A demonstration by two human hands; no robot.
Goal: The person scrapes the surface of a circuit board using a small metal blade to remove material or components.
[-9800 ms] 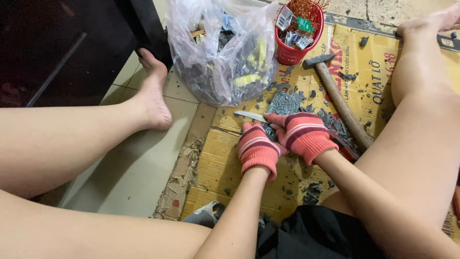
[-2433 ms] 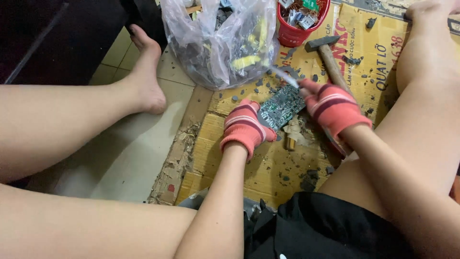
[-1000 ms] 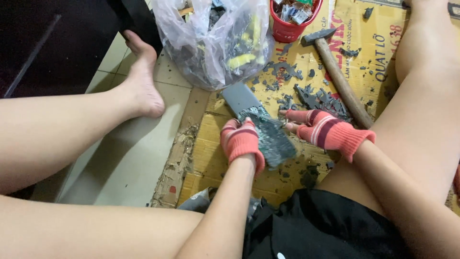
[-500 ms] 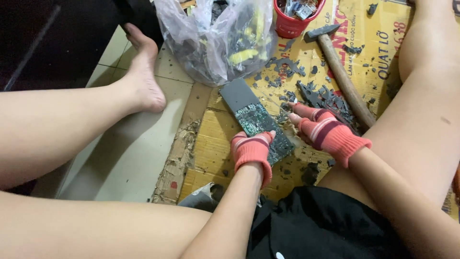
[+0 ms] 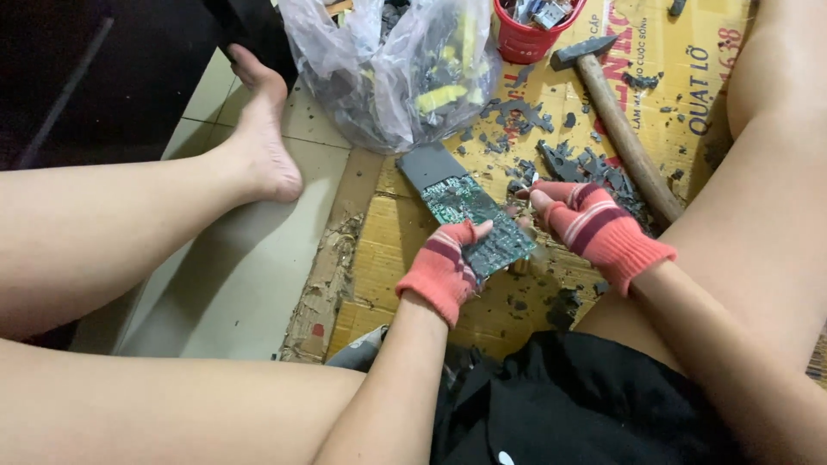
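Green circuit board [image 5: 469, 220], tilted, hand-held

A circuit board [image 5: 469, 220] lies on the cardboard sheet [image 5: 392, 258] between the left hand [image 5: 444, 267] and right hand [image 5: 594, 226]; behind it sits a plastic bag [image 5: 388, 73], with a bucket [image 5: 525, 39] and hammer [image 5: 616, 125] to the bag's right

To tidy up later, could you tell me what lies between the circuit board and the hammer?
In the head view, dark broken plastic shards lie on the cardboard between circuit board and hammer.
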